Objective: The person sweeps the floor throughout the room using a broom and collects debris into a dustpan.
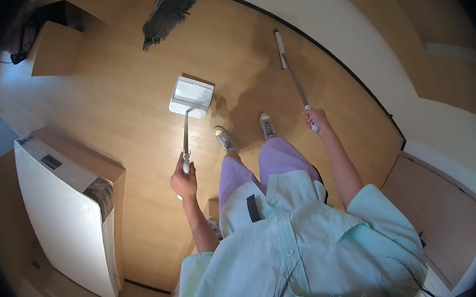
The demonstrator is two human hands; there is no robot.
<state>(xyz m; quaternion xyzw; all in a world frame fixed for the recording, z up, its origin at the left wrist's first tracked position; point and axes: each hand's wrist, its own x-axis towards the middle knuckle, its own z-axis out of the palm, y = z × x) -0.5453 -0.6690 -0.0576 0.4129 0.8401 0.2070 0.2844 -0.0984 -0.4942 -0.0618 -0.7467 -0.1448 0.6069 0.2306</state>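
My left hand (pixel 183 182) is closed round the grip of a long-handled white dustpan (pixel 191 94), whose pan rests on the wooden floor ahead of my feet. Farther right, my right hand (pixel 319 120) grips the white end of a broom (pixel 295 81) with a grey pole. Its narrow white head touches or nearly touches the floor near the dark baseboard; the bristles are hard to make out. Both tools are apart from each other. My shoes (pixel 226 139) stand between them, slightly nearer to me.
A dark grey shaggy rug (pixel 169 13) lies at the far side. To the left stands a white-topped piece with wooden sides (pixel 65 209), and beyond it a wooden cabinet (pixel 56 49). The wall's black baseboard (pixel 350 76) curves along the right, toward a brown panel (pixel 439 210).
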